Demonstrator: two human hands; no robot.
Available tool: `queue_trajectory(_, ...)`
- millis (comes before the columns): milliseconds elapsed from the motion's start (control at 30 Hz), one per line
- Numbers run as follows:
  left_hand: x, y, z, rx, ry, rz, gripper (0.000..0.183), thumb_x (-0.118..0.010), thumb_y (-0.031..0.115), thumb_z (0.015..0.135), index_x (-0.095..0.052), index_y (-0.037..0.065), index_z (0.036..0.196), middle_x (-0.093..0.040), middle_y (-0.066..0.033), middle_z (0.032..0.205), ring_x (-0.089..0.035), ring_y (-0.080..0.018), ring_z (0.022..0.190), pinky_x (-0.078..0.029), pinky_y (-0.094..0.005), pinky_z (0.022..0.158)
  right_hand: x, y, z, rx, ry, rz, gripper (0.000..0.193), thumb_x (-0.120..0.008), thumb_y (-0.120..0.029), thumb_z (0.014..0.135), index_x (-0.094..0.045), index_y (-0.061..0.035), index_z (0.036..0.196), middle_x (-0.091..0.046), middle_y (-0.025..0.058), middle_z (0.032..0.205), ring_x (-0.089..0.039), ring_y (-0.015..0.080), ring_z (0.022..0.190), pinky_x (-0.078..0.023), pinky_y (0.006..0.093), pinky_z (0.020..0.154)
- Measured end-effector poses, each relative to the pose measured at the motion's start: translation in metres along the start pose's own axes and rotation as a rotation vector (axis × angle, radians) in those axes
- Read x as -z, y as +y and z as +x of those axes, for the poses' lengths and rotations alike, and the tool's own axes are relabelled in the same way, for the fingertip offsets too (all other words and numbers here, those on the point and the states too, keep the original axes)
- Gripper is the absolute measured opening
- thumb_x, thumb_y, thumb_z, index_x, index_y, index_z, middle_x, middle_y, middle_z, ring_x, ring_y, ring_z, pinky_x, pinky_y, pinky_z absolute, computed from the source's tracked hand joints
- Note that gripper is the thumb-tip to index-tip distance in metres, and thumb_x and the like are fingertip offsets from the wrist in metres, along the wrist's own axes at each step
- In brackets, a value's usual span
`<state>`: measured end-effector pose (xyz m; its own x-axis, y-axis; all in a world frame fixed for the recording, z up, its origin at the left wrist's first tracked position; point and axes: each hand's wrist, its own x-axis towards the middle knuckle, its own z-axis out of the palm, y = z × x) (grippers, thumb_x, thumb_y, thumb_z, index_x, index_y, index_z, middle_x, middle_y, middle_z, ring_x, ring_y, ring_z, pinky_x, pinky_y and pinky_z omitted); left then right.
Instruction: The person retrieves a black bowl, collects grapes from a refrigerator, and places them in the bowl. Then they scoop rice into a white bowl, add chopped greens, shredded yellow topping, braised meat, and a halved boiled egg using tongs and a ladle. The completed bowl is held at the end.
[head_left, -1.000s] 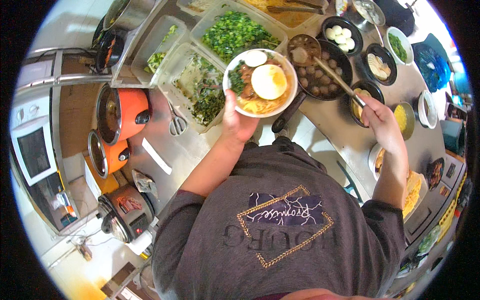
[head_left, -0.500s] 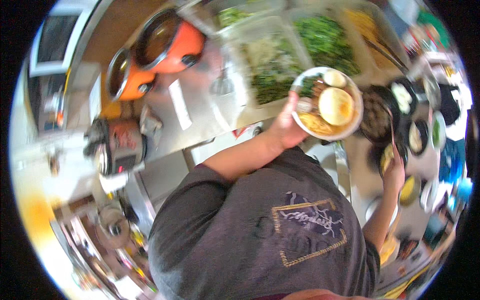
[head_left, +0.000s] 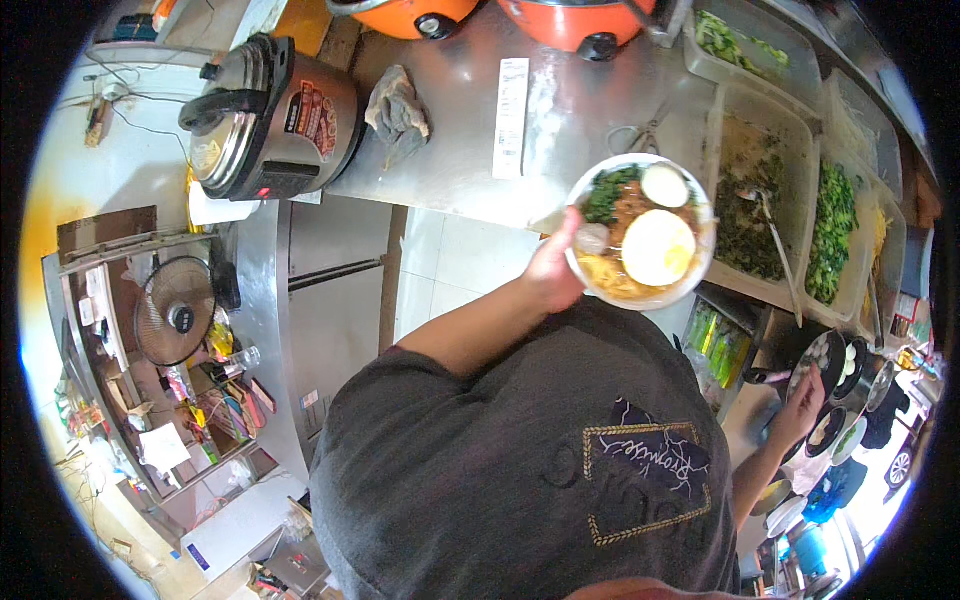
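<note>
My left hand (head_left: 553, 272) grips a white round bowl (head_left: 706, 225) by its left rim, the thumb over the edge. In the bowl lie a fried egg (head_left: 658, 248), a smaller white round piece (head_left: 665, 186), chopped greens (head_left: 604, 196), brown minced topping (head_left: 630, 207), a greyish ball (head_left: 592, 238) and yellowish strips (head_left: 610, 274). Off to the right, my right hand (head_left: 802, 405) is closed at a dark round pan (head_left: 818, 355) holding pale lumps. Whatever is between those fingers is too small and hidden to name.
Trays of chopped greens (head_left: 835, 235) and dark vegetables (head_left: 755, 205) stand at the upper right, a utensil in one. Scissors (head_left: 640, 135), a paper slip (head_left: 511, 118), a grey cloth (head_left: 398, 105) and an electric cooker (head_left: 310, 120) are on the steel counter. Orange pots (head_left: 575, 22) stand at the back.
The view has swung, bringing the cooker and counter higher in the picture and the trays to the right. My left hand still holds the bowl. The thin stick at my right hand no longer shows clearly.
</note>
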<state>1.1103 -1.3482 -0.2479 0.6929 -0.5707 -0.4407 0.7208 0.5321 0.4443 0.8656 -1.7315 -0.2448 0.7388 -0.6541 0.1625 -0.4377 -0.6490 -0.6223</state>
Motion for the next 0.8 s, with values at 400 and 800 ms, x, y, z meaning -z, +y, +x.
queue_trajectory(400, 0.198, 0.116, -0.060, -0.271, 0.377, -0.089, 0.071, -0.033, 0.061, 0.093, -0.032, 0.009, 0.142, -0.041, -0.0120, 0.142, -0.040, -0.0295, 0.130, -0.032, -0.0449, 0.108, -0.273, -0.166, 0.024, -0.456, -0.852, 0.381, 0.033, -0.055, -0.034, 0.094, -0.066, -0.0034, 0.089, -0.057, 0.0015, 0.066, -0.049, 0.0094, 0.054, -0.039, 0.0234, 0.049)
queue_trajectory(800, 0.260, 0.135, -0.036, -0.301, 0.394, -0.159, 0.072, -0.022, 0.062, 0.094, -0.028, 0.009, 0.144, -0.035, -0.0117, 0.146, -0.035, -0.0297, 0.134, -0.028, -0.0448, 0.111, -0.326, -0.166, 0.042, -0.749, -0.890, 0.267, 0.057, -0.053, -0.056, 0.089, -0.055, -0.0048, 0.063, -0.042, 0.0019, 0.041, -0.032, 0.0110, 0.028, -0.021, 0.0264, 0.028)
